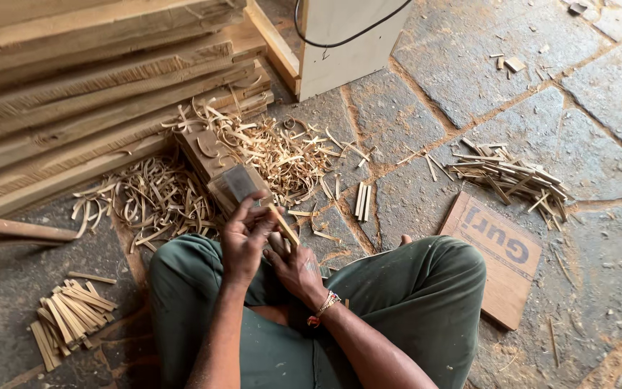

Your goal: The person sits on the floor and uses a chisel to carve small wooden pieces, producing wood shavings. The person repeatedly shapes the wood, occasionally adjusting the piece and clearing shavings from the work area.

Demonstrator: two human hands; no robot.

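My right hand (298,270), nearest me above my green-trousered lap, grips the lower end of a thin pale wooden strip (283,225) slanting up-left, my left hand's (245,234) fingers closed beside it, the worn wooden block (233,186) just beyond.

Planks (73,79): stacked far left, on floor (599,274).
Shavings (253,155): before planks, around block (232,184).
Stick bundle (70,313): near left.
Second bundle (512,176): far right.
Board (498,256): right, beside knee.
Hands (268,248): centre, over lap.
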